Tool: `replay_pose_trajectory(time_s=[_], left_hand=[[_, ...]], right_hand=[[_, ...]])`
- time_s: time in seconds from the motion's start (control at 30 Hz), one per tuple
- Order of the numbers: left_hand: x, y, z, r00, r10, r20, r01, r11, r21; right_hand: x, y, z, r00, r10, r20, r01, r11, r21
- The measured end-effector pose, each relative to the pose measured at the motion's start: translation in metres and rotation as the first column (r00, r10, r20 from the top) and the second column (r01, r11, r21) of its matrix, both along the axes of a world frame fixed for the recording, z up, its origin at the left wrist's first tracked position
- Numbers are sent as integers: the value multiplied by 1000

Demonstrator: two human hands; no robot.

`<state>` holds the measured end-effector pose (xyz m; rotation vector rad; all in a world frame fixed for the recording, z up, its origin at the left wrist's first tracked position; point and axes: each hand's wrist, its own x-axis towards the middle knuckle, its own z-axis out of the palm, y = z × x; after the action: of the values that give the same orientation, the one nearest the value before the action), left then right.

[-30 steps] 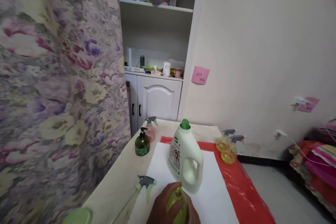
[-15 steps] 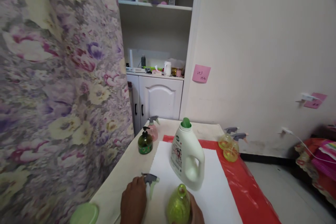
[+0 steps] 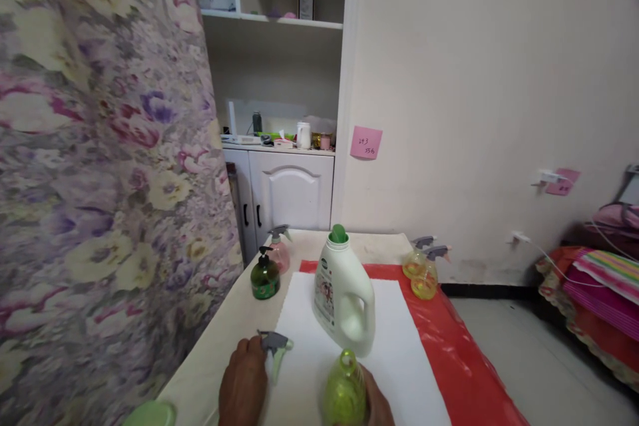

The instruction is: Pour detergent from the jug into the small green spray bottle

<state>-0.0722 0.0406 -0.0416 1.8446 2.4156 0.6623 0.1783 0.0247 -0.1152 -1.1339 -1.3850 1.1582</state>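
My left hand [image 3: 243,383] rests on the table with its fingers closed around a grey and green spray nozzle [image 3: 273,346] lying on the white sheet [image 3: 399,359]. My right hand [image 3: 377,403] wraps from behind round a small green bottle [image 3: 344,389] with an open neck, standing upright at the frame's bottom edge. Just beyond it stands a white detergent jug [image 3: 343,293] with a green cap.
A dark green pump bottle [image 3: 264,274] and a pink spray bottle [image 3: 279,251] stand at the table's left. Two yellow spray bottles [image 3: 422,271] stand on the red sheet [image 3: 464,359] at the right. A green lid [image 3: 150,415] lies bottom left. A floral curtain [image 3: 100,166] hangs close on the left.
My left hand has come into view and closed on the spray nozzle. The right hand now holds the green bottle from behind. The view has shifted slightly.
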Motion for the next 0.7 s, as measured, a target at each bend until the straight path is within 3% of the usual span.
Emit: replay_pose_trajectory(time_s=[0.23, 0.33, 0.4, 0.43, 0.5, 0.6, 0.63, 0.7], left_hand=[[2, 6, 9, 947, -71, 313, -9, 969, 245], [7, 2, 30, 911, -108, 397, -33, 943, 332], [14, -5, 51, 828, -155, 539, -84, 916, 392], [20, -10, 63, 734, -192, 652, -128, 903, 410], [35, -20, 88, 474, -276, 836, -186, 896, 402], [64, -32, 121, 4, -489, 872, -276, 838, 471], [75, -35, 130, -93, -543, 834, -304, 813, 496], [93, -39, 142, -195, -599, 776, -356, 781, 513]], right_hand=[[17, -4, -5, 1000, -30, -7, 30, 998, 51], [14, -4, -3, 1000, -6, -22, 8, 995, 95], [13, -4, 0, 1000, -17, -18, 19, 995, 93], [13, -4, 1, 1000, -16, -20, 18, 996, 88], [12, -5, 5, 1000, -5, -26, 7, 997, 70], [12, -5, 9, 1000, -15, -4, 15, 998, 65], [12, -5, 11, 1000, -26, 6, 25, 997, 75], [11, -6, 13, 999, -41, 11, 40, 994, 106]])
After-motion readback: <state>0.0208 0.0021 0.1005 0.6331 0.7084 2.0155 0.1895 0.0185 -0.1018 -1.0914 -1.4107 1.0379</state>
